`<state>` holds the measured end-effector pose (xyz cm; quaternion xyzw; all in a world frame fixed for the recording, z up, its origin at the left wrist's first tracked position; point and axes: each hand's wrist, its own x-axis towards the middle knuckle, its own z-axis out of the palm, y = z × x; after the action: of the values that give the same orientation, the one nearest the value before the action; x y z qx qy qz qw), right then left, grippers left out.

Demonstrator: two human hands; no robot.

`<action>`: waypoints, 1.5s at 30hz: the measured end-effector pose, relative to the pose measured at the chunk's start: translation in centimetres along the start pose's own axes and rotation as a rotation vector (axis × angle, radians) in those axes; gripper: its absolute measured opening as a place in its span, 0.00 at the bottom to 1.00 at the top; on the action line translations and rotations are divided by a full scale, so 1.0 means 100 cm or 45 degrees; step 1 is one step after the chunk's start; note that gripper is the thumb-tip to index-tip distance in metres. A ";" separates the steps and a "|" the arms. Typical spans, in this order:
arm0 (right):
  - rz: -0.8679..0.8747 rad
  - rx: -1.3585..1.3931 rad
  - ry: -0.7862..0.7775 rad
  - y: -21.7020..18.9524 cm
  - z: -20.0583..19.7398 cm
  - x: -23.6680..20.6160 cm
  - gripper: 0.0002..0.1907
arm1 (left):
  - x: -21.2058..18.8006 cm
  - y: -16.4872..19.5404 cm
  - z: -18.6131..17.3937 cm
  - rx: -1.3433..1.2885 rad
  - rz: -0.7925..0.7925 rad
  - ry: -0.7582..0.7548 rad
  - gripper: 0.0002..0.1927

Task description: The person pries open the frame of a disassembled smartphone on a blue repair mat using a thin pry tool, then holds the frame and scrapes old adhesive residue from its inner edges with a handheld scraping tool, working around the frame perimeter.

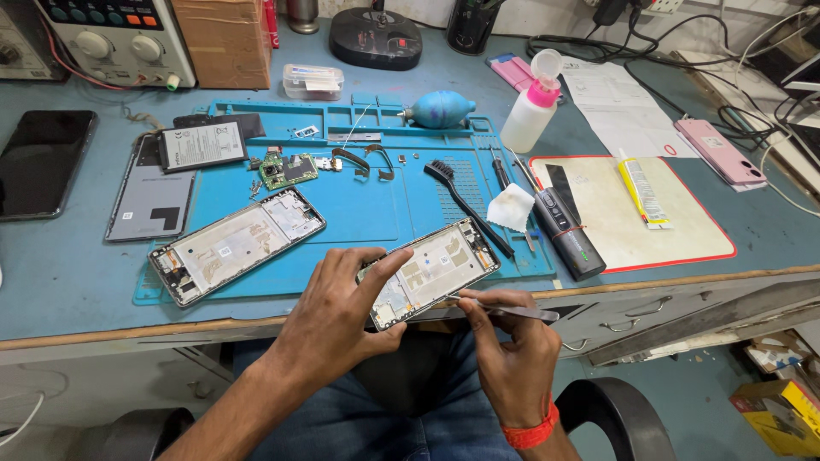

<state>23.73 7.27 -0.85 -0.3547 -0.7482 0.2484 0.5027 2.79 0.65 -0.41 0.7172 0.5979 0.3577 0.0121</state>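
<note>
My left hand [337,312] grips the near end of an opened phone frame [440,266], held tilted over the front edge of the blue work mat [376,209]. My right hand [508,350] pinches metal tweezers [512,312], their tip touching the frame's lower edge. A second opened phone frame [235,243] lies flat on the mat to the left. A small green circuit board [288,170] and loose flex parts [363,160] sit further back on the mat.
A battery [201,145] and grey back cover [149,201] lie left of the mat, a dark phone [38,162] beyond. Black brush [465,201], white cloth [511,207], black device [568,230], squeeze bottle [531,107], air blower [440,109], glue tube [642,192], pink phone [722,152] lie right.
</note>
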 end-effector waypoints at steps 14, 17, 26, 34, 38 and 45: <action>0.072 0.034 0.033 0.002 0.000 -0.006 0.08 | 0.000 0.001 0.004 -0.051 0.044 0.001 0.46; 0.070 0.058 0.047 0.003 0.000 -0.009 0.08 | 0.000 0.001 0.004 -0.054 0.047 0.004 0.45; 0.049 0.129 0.063 0.009 -0.001 -0.011 0.08 | 0.002 0.001 0.004 -0.062 0.003 -0.027 0.46; 0.031 0.083 0.048 0.010 0.000 -0.012 0.08 | 0.001 0.000 0.003 -0.047 0.022 -0.006 0.45; -0.003 0.084 0.050 0.009 0.001 -0.011 0.07 | 0.000 0.000 0.005 -0.051 0.006 -0.027 0.45; -0.014 -0.062 -0.005 0.000 -0.001 -0.007 0.06 | 0.000 -0.001 0.005 -0.032 0.012 -0.027 0.44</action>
<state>23.95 6.77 -1.24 -0.3621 -0.7570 0.2281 0.4938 2.99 0.93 -0.84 0.7237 0.5899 0.3574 0.0257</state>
